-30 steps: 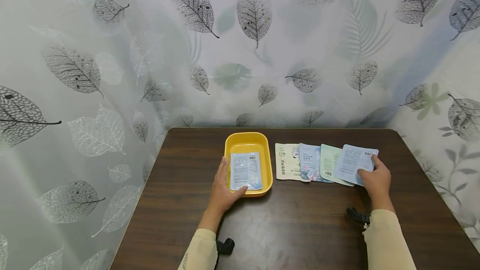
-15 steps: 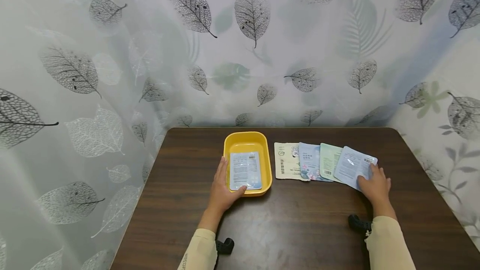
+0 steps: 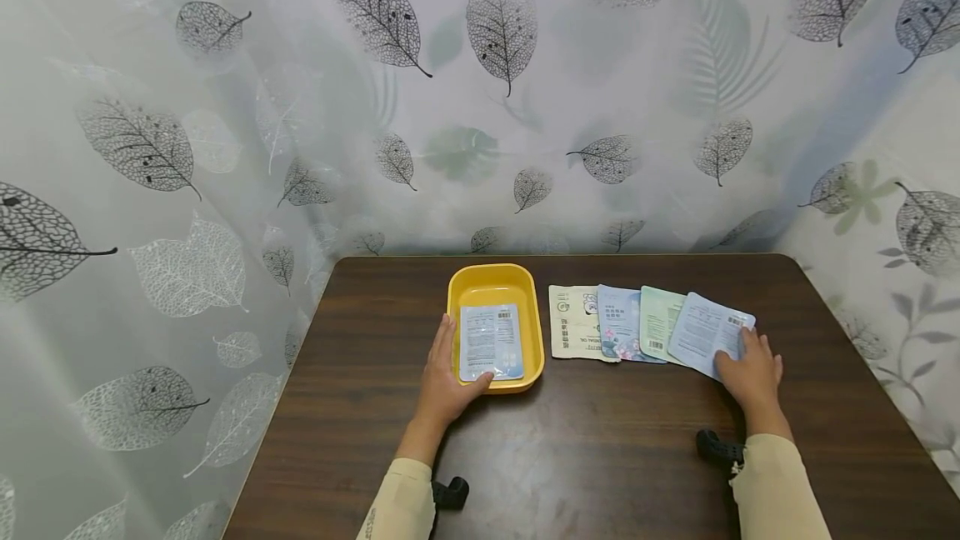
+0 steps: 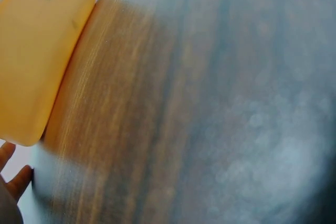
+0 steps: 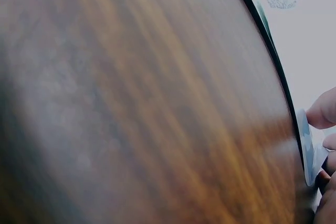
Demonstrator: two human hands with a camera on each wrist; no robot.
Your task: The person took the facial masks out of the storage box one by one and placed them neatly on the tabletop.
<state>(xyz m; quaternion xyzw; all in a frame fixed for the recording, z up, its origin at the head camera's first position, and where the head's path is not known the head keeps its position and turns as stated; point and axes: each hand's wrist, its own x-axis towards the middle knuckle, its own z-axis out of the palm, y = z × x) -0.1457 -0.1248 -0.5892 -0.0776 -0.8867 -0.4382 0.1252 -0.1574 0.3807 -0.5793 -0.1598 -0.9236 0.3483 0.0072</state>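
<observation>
In the head view, my left hand (image 3: 447, 386) rests at the near left corner of a yellow plastic tray (image 3: 534, 340), its fingers straight along the left wall and its thumb over the near rim. Inside the tray lies a pale blue sheet mask packet (image 3: 491, 342). My right hand (image 3: 753, 373) pinches the near right corner of another pale blue sheet mask packet (image 3: 707, 332), thumb on top. That packet overlaps a light green packet (image 3: 658, 319). The right wrist view shows the pinched packet edge-on (image 5: 306, 148) between thumb and fingers.
Left of the green packet, a blue flowered packet (image 3: 621, 323) and a cream packet (image 3: 573, 323) lie overlapping in the row. All rests on a dark wooden table (image 3: 585, 457). Behind the table's far edge hangs a leaf-print curtain (image 3: 465, 107).
My right hand has turned the rightmost packet clockwise and set its near corner closer to me; its fingers have spread a little. In the last half second both hands stay still.
</observation>
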